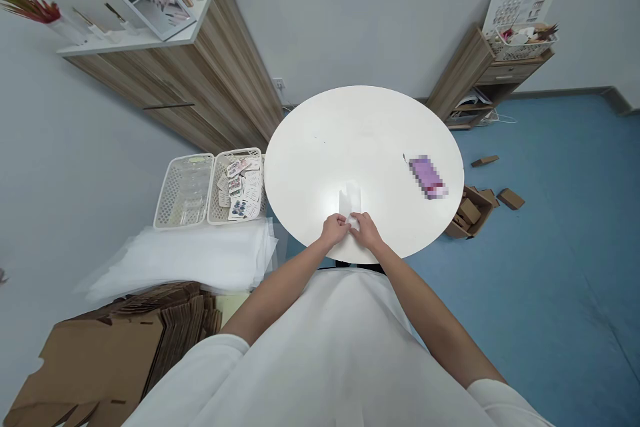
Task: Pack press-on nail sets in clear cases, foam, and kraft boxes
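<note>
Near the front edge of the round white table [363, 140], a thin, whitish, partly see-through piece [350, 197] lies in front of me. Whether it is a small plastic bag or a folded sheet I cannot make out. My left hand [335, 229] pinches its lower left part, thumb and fingers together. From the other side my right hand [366, 231] has its fingers closed on the lower right part. Both sets of fingertips nearly meet at its near end. Its far end stretches away from me over the tabletop and blends into the white surface.
A blurred-out purple object [427, 177] lies on the table's right side. Left stand two white baskets [213, 190], one with printed cards, beside plastic sheets [190, 257] and flattened cardboard boxes [100, 353]. An open carton [470, 213] of small boxes sits on the floor at right.
</note>
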`<state>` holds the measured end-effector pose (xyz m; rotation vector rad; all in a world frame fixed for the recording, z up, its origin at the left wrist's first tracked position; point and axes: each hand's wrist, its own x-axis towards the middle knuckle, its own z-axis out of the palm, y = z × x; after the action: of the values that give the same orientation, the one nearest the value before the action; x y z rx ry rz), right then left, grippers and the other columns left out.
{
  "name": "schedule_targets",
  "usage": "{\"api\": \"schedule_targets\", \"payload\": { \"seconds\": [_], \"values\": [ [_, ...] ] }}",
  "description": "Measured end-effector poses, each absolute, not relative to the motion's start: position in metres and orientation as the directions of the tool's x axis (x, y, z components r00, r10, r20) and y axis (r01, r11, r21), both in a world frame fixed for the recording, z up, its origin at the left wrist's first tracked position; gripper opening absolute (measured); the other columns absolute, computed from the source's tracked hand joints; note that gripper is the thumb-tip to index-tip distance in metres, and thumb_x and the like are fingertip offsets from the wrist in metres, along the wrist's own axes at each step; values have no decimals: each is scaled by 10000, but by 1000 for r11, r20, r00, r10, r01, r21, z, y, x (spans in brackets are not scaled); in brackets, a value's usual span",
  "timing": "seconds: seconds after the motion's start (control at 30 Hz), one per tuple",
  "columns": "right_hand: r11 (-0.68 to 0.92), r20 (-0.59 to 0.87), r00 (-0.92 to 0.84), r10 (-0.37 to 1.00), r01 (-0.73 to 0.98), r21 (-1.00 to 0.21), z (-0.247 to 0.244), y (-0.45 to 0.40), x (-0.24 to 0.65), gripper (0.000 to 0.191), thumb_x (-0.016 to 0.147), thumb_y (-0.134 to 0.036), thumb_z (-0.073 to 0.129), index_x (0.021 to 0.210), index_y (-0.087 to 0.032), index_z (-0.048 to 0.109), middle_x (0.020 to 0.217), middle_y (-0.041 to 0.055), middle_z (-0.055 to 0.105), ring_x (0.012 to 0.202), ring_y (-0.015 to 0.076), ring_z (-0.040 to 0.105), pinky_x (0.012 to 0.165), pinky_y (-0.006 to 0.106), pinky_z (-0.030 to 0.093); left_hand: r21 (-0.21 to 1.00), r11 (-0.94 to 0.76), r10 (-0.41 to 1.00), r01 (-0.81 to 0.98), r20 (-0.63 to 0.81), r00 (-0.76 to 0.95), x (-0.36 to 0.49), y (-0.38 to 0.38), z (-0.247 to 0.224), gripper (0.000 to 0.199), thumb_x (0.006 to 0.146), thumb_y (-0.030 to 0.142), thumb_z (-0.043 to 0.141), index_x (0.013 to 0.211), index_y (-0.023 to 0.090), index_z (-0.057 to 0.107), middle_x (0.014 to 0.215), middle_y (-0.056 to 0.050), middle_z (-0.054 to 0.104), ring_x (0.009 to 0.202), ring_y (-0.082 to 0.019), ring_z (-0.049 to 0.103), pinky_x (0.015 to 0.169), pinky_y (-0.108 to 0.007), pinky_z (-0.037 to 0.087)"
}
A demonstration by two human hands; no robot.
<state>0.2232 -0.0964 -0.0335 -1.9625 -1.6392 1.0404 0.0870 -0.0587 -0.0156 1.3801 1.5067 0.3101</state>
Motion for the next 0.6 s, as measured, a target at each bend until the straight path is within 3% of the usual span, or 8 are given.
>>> {"api": "schedule_targets", "payload": {
  "seconds": [0.17, 0.3, 0.47, 0.6],
  "values": [
    [-350, -338, 121, 933, 515, -782, -33, -91, 228, 333, 743, -191, 411, 1054, -223, 529, 911, 31, 534, 848, 152, 521, 790, 297, 416, 739, 199, 863, 644, -443, 242, 102, -69, -16, 166, 761, 248, 518, 901, 175, 569, 811, -36, 634, 758, -151, 588, 702, -277, 469],
    [-435, -391, 193, 900, 464, -772, -31, -84, 227, 231, 751, -281, 424, 945, -219, 533, 778, 3, 559, 731, 146, 533, 668, 275, 418, 729, 10, 860, 685, -356, 366, 100, -79, -14, 226, 807, 278, 437, 957, 175, 571, 847, -46, 614, 767, -159, 576, 689, -276, 462],
    [-418, -364, 213, 907, 564, -712, -33, -79, 224, 212, 738, -264, 447, 940, -213, 481, 668, -24, 514, 647, 146, 507, 590, 262, 386, 544, -215, 885, 811, -242, 397, 87, -79, -11, 304, 847, 314, 371, 1060, 182, 543, 997, -81, 563, 923, -204, 528, 773, -328, 433],
    [-344, -348, 118, 930, 614, -710, -31, -85, 230, 272, 769, -249, 402, 1032, -197, 449, 770, 6, 545, 682, 148, 519, 625, 277, 411, 404, -425, 851, 810, -127, 509, 81, -69, -16, 350, 830, 255, 409, 1175, 219, 454, 1246, -86, 426, 1136, -248, 390, 891, -388, 364]
  ]
}}
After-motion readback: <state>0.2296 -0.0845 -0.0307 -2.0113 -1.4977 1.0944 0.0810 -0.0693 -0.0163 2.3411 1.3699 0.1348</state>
